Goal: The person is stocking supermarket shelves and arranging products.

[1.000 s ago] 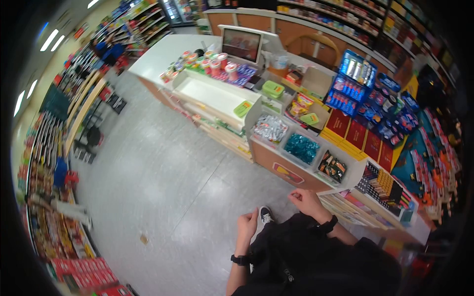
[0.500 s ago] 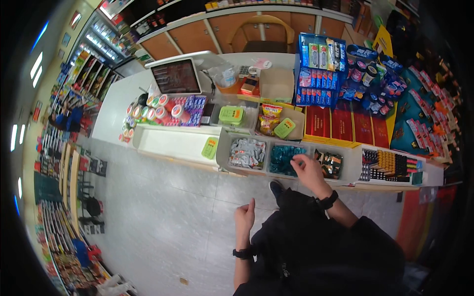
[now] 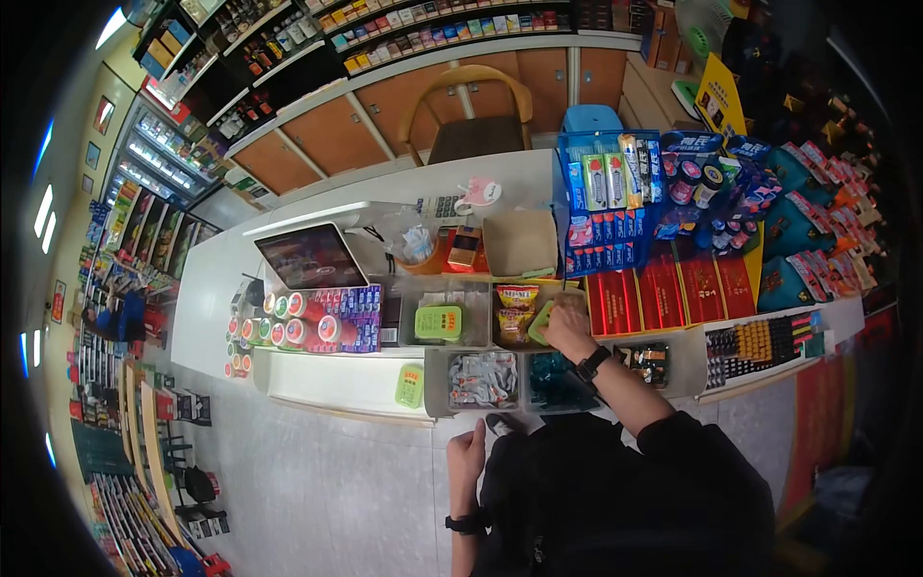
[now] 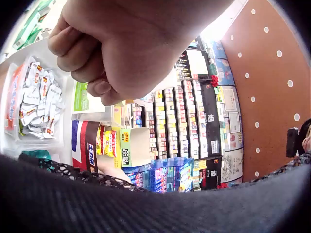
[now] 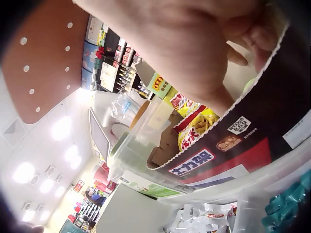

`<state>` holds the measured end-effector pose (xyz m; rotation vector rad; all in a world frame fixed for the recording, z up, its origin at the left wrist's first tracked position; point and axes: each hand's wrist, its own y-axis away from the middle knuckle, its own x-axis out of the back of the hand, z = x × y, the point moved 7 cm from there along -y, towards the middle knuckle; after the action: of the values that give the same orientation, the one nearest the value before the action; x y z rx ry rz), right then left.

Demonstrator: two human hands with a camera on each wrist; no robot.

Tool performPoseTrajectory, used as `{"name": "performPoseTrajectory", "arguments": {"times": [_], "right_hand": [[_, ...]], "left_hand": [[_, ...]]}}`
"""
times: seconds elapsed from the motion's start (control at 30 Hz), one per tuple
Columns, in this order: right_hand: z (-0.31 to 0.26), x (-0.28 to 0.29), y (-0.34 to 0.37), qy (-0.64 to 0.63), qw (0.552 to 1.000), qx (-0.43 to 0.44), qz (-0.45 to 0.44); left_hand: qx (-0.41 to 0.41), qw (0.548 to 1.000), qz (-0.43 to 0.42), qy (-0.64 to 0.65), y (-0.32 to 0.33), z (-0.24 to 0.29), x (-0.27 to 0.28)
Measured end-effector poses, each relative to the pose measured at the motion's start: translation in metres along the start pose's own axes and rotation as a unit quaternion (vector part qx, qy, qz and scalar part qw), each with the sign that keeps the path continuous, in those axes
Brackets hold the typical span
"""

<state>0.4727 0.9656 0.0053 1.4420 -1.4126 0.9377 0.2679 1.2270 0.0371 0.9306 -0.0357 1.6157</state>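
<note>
My right hand (image 3: 569, 329) reaches down into an open cardboard box (image 5: 286, 109) on the counter, its fingers at the right side of a green pack (image 3: 541, 325). In the right wrist view the fingers bend inside the box, above a sliver of green; I cannot tell whether they grip the pack. Yellow snack bags (image 3: 519, 304) lie to the left of it. Under my right forearm is a bin of teal-wrapped pieces (image 3: 550, 373). My left hand (image 3: 465, 458) hangs in front of the counter, fingers curled, thumb up, holding nothing. Nearest to it are silver sachets (image 3: 484, 380) in a bin.
Another green pack (image 3: 438, 322) sits in a clear bin, and one more (image 3: 410, 385) on the white ledge. Left of these stand lidded cups (image 3: 298, 322) and a screen (image 3: 303, 258). Red boxes (image 3: 612, 303) and a blue gum rack (image 3: 601, 192) rise on the right.
The view has come closer to the counter. My right hand has moved from my side, over the teal bin, into the cardboard box. The left hand stays low in front of my body.
</note>
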Motion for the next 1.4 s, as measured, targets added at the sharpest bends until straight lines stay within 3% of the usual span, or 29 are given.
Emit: {"name": "performPoseTrajectory", "arguments": {"times": [0.03, 0.1, 0.3, 0.47, 0.53, 0.63, 0.7, 0.83, 0.9, 0.93, 0.97, 1.03, 1.07, 1.17, 1.23, 1.3, 1.4], "right_hand": [[0.0, -0.003, -0.003, 0.003, 1.0, -0.004, -0.001], [0.008, -0.028, -0.008, -0.074, 0.986, -0.082, -0.128], [0.01, -0.027, -0.01, -0.025, 0.993, -0.109, -0.031], [-0.008, -0.012, 0.0, 0.026, 0.983, -0.172, -0.057], [-0.018, 0.006, 0.014, 0.015, 0.989, -0.142, 0.036], [-0.017, 0.016, 0.027, -0.033, 0.989, -0.109, 0.093], [-0.027, 0.031, 0.042, -0.039, 0.988, -0.132, 0.065], [-0.025, 0.058, 0.069, -0.092, 0.976, -0.15, 0.131], [-0.018, 0.068, 0.086, -0.331, 0.907, -0.159, 0.207], [-0.012, 0.063, 0.089, -0.391, 0.879, -0.114, 0.25], [-0.009, 0.061, 0.095, -0.395, 0.878, -0.111, 0.248], [-0.006, 0.053, 0.107, -0.52, 0.811, -0.224, 0.149], [-0.015, 0.055, 0.109, -0.579, 0.772, -0.231, 0.124], [-0.04, 0.062, 0.113, -0.631, 0.74, -0.223, 0.059], [-0.046, 0.061, 0.115, -0.626, 0.751, -0.209, 0.03], [-0.053, 0.054, 0.113, -0.664, 0.729, -0.168, -0.002], [-0.058, 0.053, 0.108, -0.655, 0.737, -0.157, -0.05]], "left_hand": [[-0.01, 1.0, 0.0, 0.018, -0.002, 0.008, 0.005], [-0.019, 0.999, -0.005, 0.036, -0.012, 0.011, 0.015], [-0.057, 0.994, -0.084, -0.026, -0.063, -0.001, 0.036], [-0.116, 0.98, -0.158, 0.027, -0.089, 0.014, 0.047], [-0.133, 0.974, -0.18, 0.019, -0.092, 0.027, 0.047], [-0.139, 0.969, -0.204, -0.005, -0.098, 0.035, 0.041], [-0.159, 0.963, -0.212, 0.039, -0.097, 0.042, 0.04], [-0.147, 0.961, -0.228, 0.044, -0.098, 0.06, 0.037], [-0.144, 0.964, -0.22, 0.032, -0.097, 0.07, 0.033], [-0.135, 0.959, -0.238, 0.069, -0.097, 0.072, 0.025], [-0.127, 0.953, -0.254, 0.105, -0.096, 0.076, 0.019], [-0.129, 0.95, -0.243, 0.146, -0.089, 0.091, 0.01], [-0.13, 0.944, -0.238, 0.188, -0.086, 0.098, 0.005], [-0.138, 0.931, -0.241, 0.236, -0.082, 0.108, -0.008], [-0.118, 0.93, -0.253, 0.24, -0.082, 0.107, -0.013], [-0.151, 0.918, -0.219, 0.293, -0.084, 0.113, -0.002], [-0.172, 0.917, -0.185, 0.308, -0.092, 0.122, 0.008]]}}
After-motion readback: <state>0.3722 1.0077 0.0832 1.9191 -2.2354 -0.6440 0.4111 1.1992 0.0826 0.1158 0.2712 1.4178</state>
